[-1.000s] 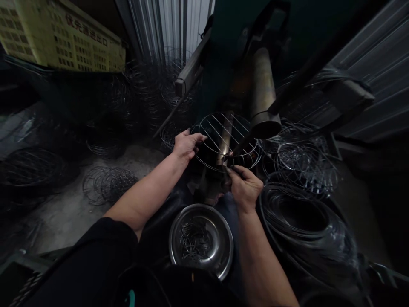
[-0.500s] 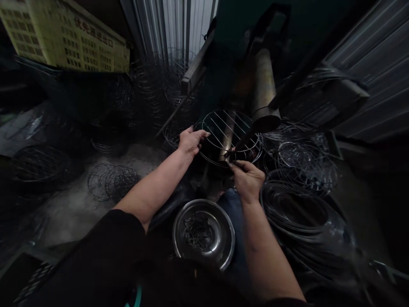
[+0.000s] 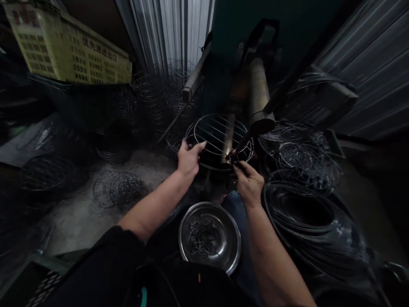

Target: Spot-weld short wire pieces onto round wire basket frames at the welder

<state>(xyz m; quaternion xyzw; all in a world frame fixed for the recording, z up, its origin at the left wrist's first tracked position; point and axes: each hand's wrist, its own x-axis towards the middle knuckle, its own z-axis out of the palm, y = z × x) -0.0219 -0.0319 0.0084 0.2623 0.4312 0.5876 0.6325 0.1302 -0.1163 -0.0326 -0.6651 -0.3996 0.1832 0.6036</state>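
Note:
A round wire rack (image 3: 214, 132) with parallel cross wires rests under the tip of a welding machine's electrode arm (image 3: 258, 99). My left hand (image 3: 189, 157) grips the rack's left rim, fingers curled over the ring. My right hand (image 3: 247, 181) is closed at the rack's near rim, pinching a small wire piece beside the electrode tip. A steel bowl (image 3: 231, 256) holding several short bent wire pieces sits just below my hands.
Stacks of wire rings (image 3: 306, 217) pile up at the right. Finished wire racks (image 3: 118, 187) lie on the concrete floor at the left and behind the machine. A yellow printed board (image 3: 70, 51) leans at upper left. Corrugated metal walls close the back.
The rack has turned a little and shifted left under the electrode. My left hand has slid lower along the rim. My right hand stays pinched at the near edge.

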